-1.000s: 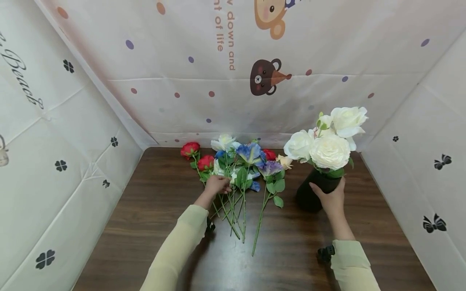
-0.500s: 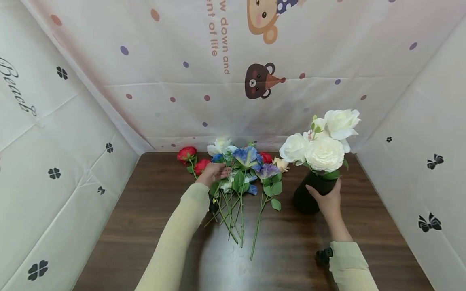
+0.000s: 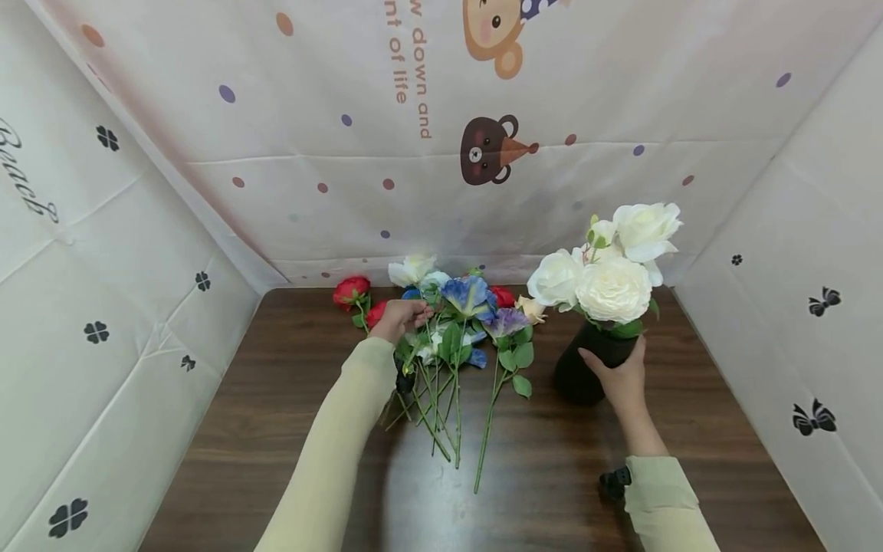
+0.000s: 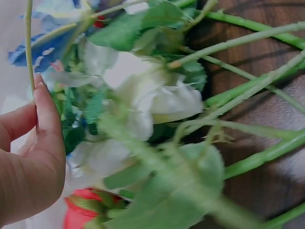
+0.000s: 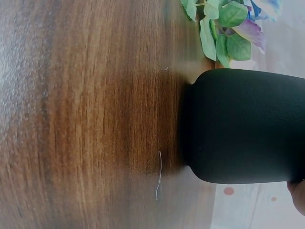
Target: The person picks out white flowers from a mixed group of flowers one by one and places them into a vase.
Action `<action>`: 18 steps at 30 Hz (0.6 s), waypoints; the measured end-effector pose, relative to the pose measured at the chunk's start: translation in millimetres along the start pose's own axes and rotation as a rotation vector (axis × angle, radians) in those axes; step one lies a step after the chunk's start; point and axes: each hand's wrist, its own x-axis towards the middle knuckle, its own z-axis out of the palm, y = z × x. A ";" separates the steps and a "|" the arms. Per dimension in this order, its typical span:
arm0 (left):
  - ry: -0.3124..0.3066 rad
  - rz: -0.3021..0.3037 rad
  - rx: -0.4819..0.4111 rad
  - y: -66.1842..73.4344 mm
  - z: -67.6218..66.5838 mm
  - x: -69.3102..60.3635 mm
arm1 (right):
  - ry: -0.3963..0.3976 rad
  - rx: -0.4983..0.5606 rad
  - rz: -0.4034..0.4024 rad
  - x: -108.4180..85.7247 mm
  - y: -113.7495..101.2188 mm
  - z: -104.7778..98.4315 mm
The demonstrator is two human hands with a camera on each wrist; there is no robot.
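Observation:
In the head view, my left hand (image 3: 398, 319) is over the left part of a pile of artificial flowers. In the left wrist view its thumb and fingers pinch a thin green flower stem (image 4: 29, 43); which bloom it belongs to is hard to tell. A white flower (image 3: 411, 270) shows just beyond that hand. My right hand (image 3: 626, 383) grips the side of a black vase (image 3: 582, 368), which leans a little and holds several white roses (image 3: 614, 290). The right wrist view shows the lower part of the vase (image 5: 243, 126) and one fingertip.
On the wooden table (image 3: 538, 491) lie a blue flower (image 3: 469, 297), a purple flower (image 3: 507, 323), red flowers (image 3: 352, 291) and a cream rose (image 3: 530, 309), stems toward me. Patterned cloth walls (image 3: 331, 215) stand behind and at both sides.
My left hand has moved farther into the pile, toward the back, and now pinches a stem. The white flower beyond it has shifted slightly up and left. My right hand stays on the vase.

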 end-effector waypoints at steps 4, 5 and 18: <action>0.005 0.069 0.033 8.5 0.2 -11.3 | -0.001 -0.009 0.002 -0.2 -1.0 -0.4; 0.009 0.091 0.057 10.7 0.2 -14.9 | -0.002 -0.009 0.003 -0.5 -1.3 -0.6; 0.034 0.518 0.264 30.7 2.9 -63.6 | -0.004 -0.012 0.001 -1.3 -2.7 -1.0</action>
